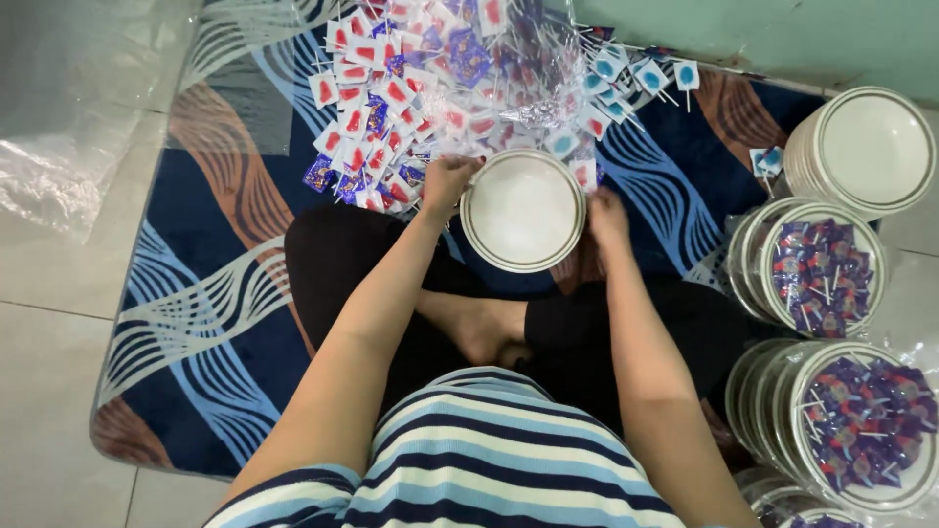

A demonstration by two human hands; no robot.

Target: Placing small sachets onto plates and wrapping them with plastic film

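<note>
Sitting on blue patterned rug [225, 293], tiled floor [49, 391].

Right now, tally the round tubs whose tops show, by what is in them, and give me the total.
Empty tubs, white inside: 2 (centre tub between left hand and right hand; top-right tub)
Tubs of purple-wrapped lollipops: 3 (middle-right tub; lower-right tub; corner tub, cut off by the bottom edge)
Total: 5
</note>
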